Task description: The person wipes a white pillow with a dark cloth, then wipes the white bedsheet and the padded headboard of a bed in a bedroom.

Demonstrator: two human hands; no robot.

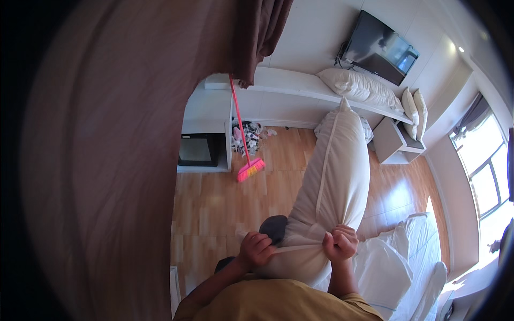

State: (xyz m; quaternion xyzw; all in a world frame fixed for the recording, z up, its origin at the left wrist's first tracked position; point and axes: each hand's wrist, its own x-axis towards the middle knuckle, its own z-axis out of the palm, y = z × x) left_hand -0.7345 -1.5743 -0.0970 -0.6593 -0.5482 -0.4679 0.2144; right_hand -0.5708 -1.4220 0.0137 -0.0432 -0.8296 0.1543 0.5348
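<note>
A long, stuffed white pillow [341, 168] stretches away from my body over the wooden floor, its far corner pointing towards the wall shelf. My left hand [257, 249] is closed on the near edge of its cloth at the left. Further right, my right hand [340, 242] grips a bunched fold of the same cloth. The near part of the pillow bulges between my hands and my body. Dark shoes show partly beside it at the lower left.
A brown curtain [120, 160] fills the left. A pink broom [251, 169] leans near a litter heap [251, 136]. More pillows [361, 86] lie on the white shelf [289, 82] below a television [379, 46]. A bed with white sheets [417, 244] stands at right, near a window [488, 180].
</note>
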